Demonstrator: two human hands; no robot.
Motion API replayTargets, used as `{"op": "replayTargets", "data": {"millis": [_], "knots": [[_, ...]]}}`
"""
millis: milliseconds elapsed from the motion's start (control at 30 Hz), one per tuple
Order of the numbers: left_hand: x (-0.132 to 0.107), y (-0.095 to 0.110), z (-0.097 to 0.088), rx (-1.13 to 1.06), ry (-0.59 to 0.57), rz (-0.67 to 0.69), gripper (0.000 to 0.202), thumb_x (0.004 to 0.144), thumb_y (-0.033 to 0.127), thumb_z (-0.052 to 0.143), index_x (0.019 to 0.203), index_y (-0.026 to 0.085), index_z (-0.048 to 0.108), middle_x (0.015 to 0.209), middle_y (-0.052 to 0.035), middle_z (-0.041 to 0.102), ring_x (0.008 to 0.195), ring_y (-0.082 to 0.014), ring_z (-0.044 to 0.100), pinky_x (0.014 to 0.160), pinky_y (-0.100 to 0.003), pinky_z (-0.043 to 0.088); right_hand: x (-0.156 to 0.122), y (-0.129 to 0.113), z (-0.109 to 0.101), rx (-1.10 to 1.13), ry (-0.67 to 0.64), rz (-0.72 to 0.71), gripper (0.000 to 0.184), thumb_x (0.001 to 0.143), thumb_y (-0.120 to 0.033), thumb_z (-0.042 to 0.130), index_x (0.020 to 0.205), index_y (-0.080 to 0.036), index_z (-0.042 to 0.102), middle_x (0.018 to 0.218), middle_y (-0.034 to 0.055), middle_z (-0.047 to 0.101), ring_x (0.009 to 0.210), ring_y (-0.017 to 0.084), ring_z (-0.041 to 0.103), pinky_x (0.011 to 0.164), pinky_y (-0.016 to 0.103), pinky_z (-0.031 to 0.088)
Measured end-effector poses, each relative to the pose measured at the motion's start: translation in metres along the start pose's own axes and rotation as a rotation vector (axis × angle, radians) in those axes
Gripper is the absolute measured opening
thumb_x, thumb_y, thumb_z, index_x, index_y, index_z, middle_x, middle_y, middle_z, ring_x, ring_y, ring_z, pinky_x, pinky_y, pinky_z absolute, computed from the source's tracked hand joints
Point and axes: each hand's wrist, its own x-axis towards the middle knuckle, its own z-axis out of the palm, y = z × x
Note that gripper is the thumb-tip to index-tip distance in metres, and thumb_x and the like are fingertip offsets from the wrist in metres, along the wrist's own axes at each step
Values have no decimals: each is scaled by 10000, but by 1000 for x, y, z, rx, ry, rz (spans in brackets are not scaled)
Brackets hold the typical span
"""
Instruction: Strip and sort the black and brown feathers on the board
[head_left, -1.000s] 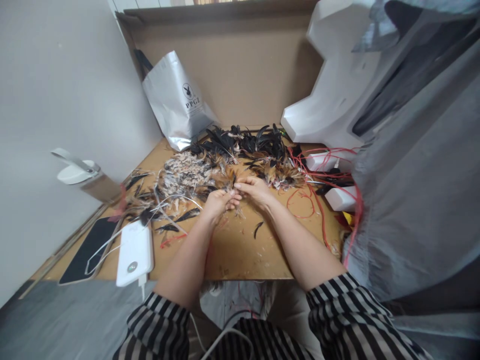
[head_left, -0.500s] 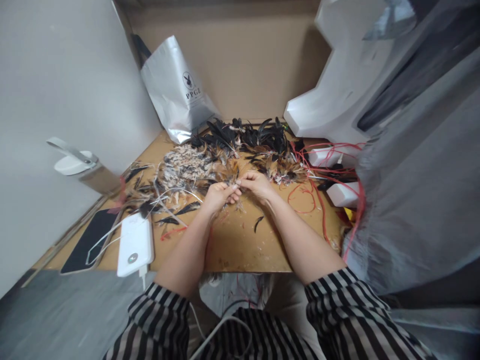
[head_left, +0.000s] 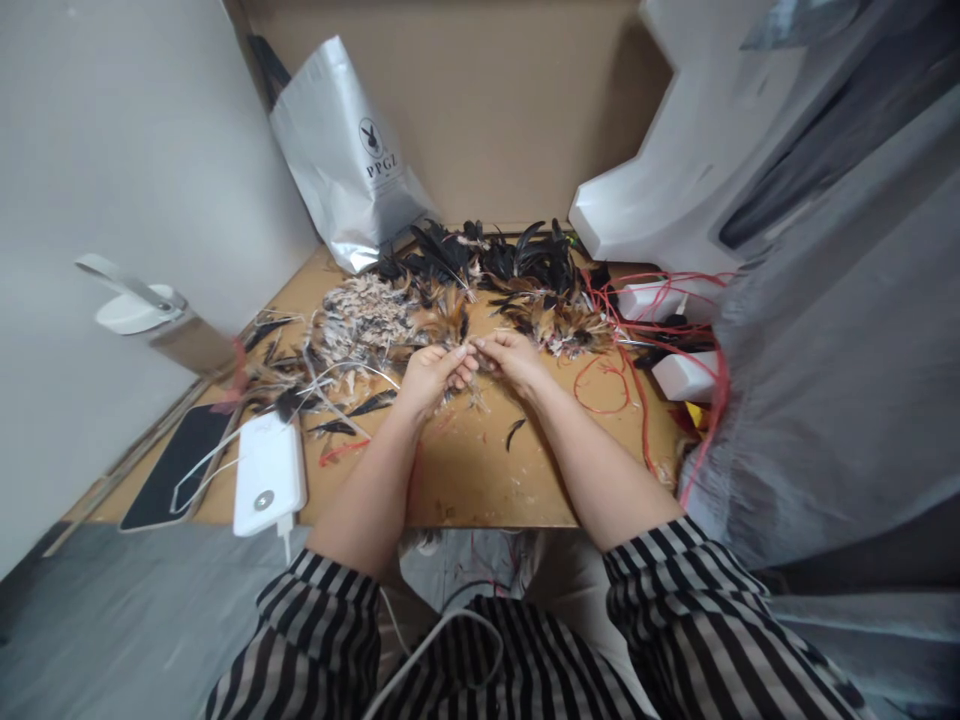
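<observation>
- Head view: a small brown feather (head_left: pixel 468 347), thin and partly hidden by fingers, sits between the two hands.
- Fingers curled, the left hand (head_left: pixel 429 376) closes its fingertips on one end. The right hand (head_left: pixel 517 360) pinches the other end with thumb and forefinger, so the hands meet at the tips.
- Just beyond the fingertips lie ginger feathers (head_left: pixel 570 330), with black feathers (head_left: pixel 487 262) farther on and speckled feathers (head_left: pixel 360 320) beyond the left hand.
- A red wire (head_left: pixel 611 375) loops just outside the right hand, and a lone dark feather (head_left: pixel 515 432) lies beside the right wrist.
- Bare board (head_left: pixel 465 480) runs under both forearms to its near edge. A white power bank (head_left: pixel 268 478) lies well out from the left forearm.
</observation>
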Motion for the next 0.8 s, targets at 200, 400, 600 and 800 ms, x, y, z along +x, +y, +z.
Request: {"op": "replayTargets", "data": {"millis": [200,400,600,800], "knots": [[4,3,-6,-77,118,35,278,665,322,684,801,83,638,680,-55,652,465,-45,528,418,-143,386,2,10,4,-172,-6,-143,285,610,-404,654,695,-136,610,537,-40,514,478,60,378,494,208,303],[7,3,-11,-129,187,65,258,672,301,681,811,88,638,706,-52,656,475,-40,529,427,-141,389,-9,7,10,-468,-431,-169,166,633,-287,634,680,-128,637,628,-3,599,563,85,486,585,222,375],[7,3,-13,-139,212,74,263,668,305,688,813,90,642,711,-51,657,481,-39,535,413,-135,380,-22,7,20,-815,-515,-248,135,588,-158,649,722,-177,661,575,-37,575,511,77,451,514,199,307],[7,6,-15,-208,196,82,241,668,280,694,812,96,638,687,-36,648,475,-32,531,416,-130,378,-25,-3,19,-863,-551,-241,46,593,-124,610,569,-162,622,559,-23,587,511,78,447,525,211,302]]}}
